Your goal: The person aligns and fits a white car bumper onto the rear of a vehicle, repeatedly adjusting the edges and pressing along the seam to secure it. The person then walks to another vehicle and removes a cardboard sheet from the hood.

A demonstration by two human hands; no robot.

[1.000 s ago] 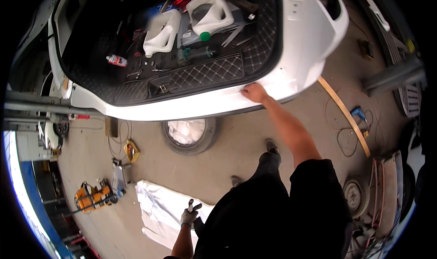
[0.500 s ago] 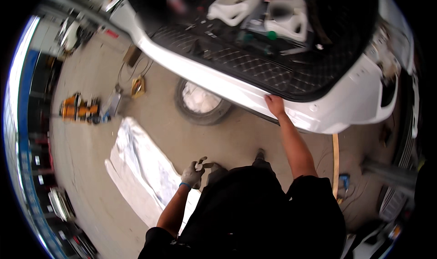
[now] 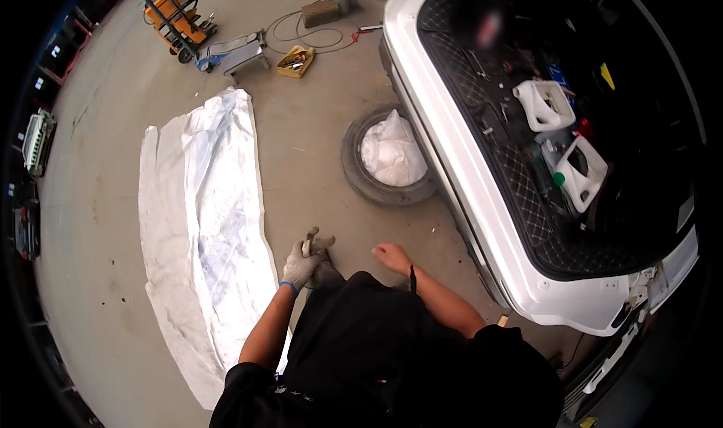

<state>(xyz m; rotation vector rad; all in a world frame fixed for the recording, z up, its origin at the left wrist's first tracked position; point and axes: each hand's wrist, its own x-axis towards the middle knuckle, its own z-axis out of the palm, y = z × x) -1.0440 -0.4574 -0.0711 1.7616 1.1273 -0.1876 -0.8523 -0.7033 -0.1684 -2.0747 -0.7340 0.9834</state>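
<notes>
My left hand (image 3: 303, 264) wears a grey work glove with a blue cuff, low in front of my body beside a white sheet (image 3: 226, 202) on the floor. Its fingers are partly curled; something pale seems held in them, too small to make out. My bare right hand (image 3: 392, 258) hangs in the air at mid-body with the fingers curled in and nothing visible in them. It is apart from the white car's rear bumper (image 3: 452, 149). Ahead of it a tyre (image 3: 361, 179) lies flat on the floor, with a white plastic bag (image 3: 395, 151) in its middle.
The open car boot on the right holds white jugs (image 3: 544, 106), a spanner (image 3: 477, 65) and other loose items. Farther off on the floor are a yellow tool box (image 3: 295, 62), a floor jack (image 3: 237, 54), an orange wheeled machine (image 3: 177, 18), a cardboard box (image 3: 321, 13) and a cable.
My right hand has come off the car's rear edge and moved in towards my body. The view has turned to the left, so the car now stands at the right. My left hand stays low.
</notes>
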